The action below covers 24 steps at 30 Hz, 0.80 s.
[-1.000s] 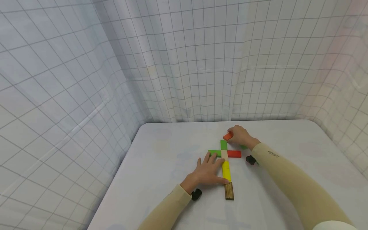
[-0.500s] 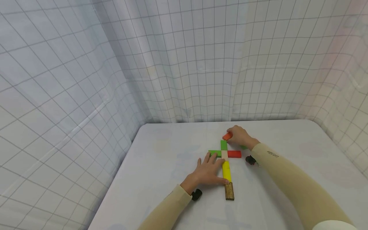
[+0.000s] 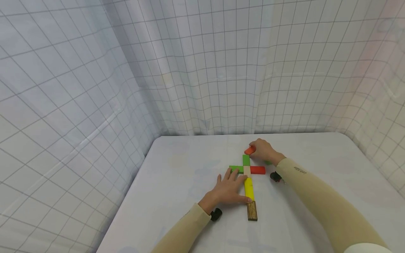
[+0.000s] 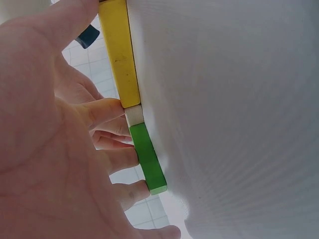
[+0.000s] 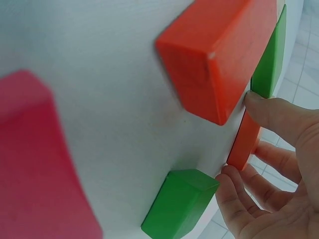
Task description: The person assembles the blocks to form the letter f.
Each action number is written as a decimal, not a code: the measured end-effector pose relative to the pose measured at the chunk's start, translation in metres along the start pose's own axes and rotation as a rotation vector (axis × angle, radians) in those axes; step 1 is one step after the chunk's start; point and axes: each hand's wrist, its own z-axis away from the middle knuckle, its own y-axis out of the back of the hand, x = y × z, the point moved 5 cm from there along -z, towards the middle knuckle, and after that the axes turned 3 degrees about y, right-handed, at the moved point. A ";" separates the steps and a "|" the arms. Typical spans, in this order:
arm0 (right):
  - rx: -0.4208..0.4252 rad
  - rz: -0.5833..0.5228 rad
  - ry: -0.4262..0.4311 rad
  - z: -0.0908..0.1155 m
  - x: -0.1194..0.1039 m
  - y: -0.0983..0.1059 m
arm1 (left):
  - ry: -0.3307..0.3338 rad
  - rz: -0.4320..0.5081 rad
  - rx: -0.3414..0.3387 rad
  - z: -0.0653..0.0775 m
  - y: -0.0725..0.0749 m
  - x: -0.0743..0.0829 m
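Observation:
In the head view, wooden blocks lie flat in a cross: a green block (image 3: 246, 160) at top, another green block (image 3: 235, 169) left, a pale block (image 3: 247, 171) in the centre, a red block (image 3: 257, 170) right, then a yellow block (image 3: 249, 189) and a brown block (image 3: 252, 211) below. My left hand (image 3: 227, 189) spreads its fingers along the cross's left side. Its thumb touches where yellow meets brown; other fingertips touch the pale and left green blocks. My right hand (image 3: 265, 150) pinches an orange block (image 5: 244, 139) at the top green block's far end.
A loose green block (image 5: 179, 204) lies beside my right hand, mostly hidden by it in the head view. A pinkish-red block (image 5: 45, 169) shows close up in the right wrist view. Gridded white curtains (image 3: 221, 70) enclose the white table (image 3: 177, 168) at the back and sides.
My right hand and the orange block have shifted very slightly left. My left hand and the cross of blocks look the same.

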 end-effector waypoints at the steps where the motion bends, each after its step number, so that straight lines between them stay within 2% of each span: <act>1: 0.001 0.002 0.003 0.000 0.000 0.000 | -0.001 -0.002 0.000 0.000 0.000 0.000; 10: 0.001 0.015 0.024 0.004 -0.001 0.001 | -0.004 -0.014 0.005 0.002 0.001 0.004; 13: -0.009 0.002 0.005 0.006 -0.001 0.003 | -0.004 -0.017 0.006 0.002 0.001 0.004; 17: 0.000 -0.017 -0.013 0.009 0.000 0.014 | -0.005 -0.012 0.001 0.001 0.000 0.003; 24: 0.048 -0.036 0.030 0.019 0.006 0.035 | 0.005 -0.004 -0.006 0.000 -0.004 0.000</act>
